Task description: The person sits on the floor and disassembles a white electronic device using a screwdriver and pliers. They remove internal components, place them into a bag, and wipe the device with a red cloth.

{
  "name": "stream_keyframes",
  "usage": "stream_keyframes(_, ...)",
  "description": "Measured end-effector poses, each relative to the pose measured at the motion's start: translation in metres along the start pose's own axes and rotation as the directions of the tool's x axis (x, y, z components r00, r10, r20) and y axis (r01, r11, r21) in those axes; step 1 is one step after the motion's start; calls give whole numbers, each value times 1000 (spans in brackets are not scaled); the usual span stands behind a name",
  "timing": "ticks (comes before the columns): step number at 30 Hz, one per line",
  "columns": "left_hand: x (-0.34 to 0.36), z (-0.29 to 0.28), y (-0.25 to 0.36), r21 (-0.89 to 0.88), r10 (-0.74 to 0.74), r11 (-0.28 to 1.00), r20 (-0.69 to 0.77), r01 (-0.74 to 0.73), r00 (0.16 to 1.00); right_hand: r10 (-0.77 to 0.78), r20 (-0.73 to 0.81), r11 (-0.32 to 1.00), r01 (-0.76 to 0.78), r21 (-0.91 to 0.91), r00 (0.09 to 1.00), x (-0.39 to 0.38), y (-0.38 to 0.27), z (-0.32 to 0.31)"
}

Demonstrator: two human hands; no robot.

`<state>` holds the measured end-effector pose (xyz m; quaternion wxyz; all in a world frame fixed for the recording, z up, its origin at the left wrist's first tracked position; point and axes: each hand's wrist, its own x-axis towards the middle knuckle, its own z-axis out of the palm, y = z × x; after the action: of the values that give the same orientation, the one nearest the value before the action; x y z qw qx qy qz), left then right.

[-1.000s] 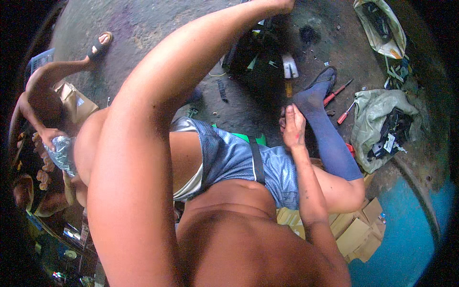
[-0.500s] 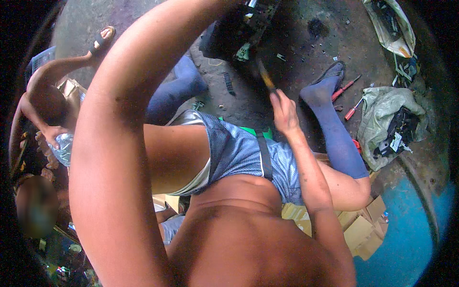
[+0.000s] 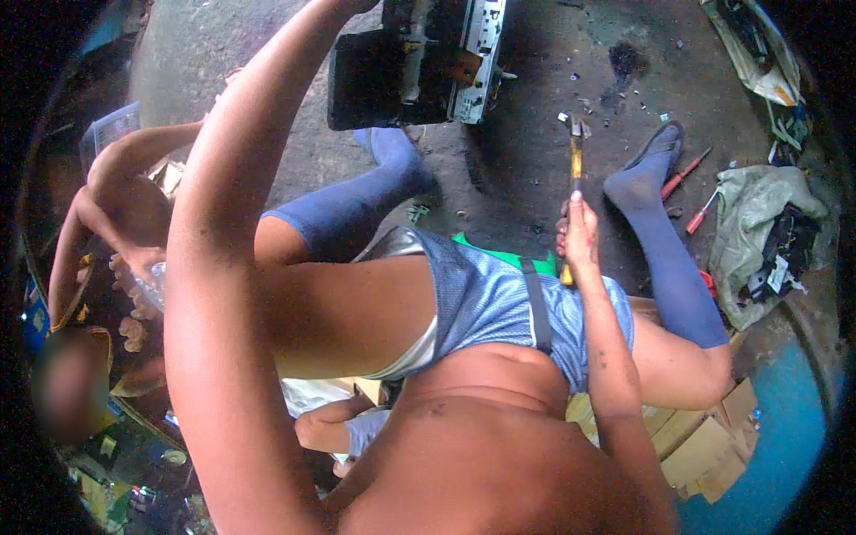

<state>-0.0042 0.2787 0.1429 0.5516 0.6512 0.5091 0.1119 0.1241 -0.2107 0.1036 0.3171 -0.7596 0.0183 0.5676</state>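
My right hand (image 3: 578, 234) is closed round the yellow-and-black handle of a hammer (image 3: 577, 165). Its metal head points away from me, low over the dark floor. My left forearm (image 3: 234, 187) stretches up to the far edge of the picture, where the hand is cut off. Close to that arm's end is a black, box-shaped piece of equipment (image 3: 379, 80) with a pale, slotted metal strip (image 3: 481, 62) along its right side. A gap separates the hammer from this box.
Two red-handled screwdrivers (image 3: 703, 214) lie beyond my right foot. A pale sack (image 3: 744, 201) with black scrap sits at right; another sack (image 3: 758, 53) stands farther off. Flattened cardboard (image 3: 704, 455) lies near me. At left, another person's hand (image 3: 147, 263) touches clear plastic. Small fragments dot the floor.
The hammer has gone from a blurred, leftward tilt near the black box to nearly straight, farther right. The box now shows its pale strip clearly. The whole view has shifted.
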Motion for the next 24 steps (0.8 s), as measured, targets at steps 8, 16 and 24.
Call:
stream_keyframes(8,-3,-43,-29,-97,-127,987,6,127,992,-351,-305,720,47,-693,885,85,45,8)
stream_keyframes(16,-1,-26,-40,-351,6,936,-7,-8,1000,-850,-33,375,559,-739,526,95,-80,51)
stream_keyframes(24,6,-19,-38,-304,61,951,-17,-63,998,-643,-220,707,458,-538,734,128,-79,26)
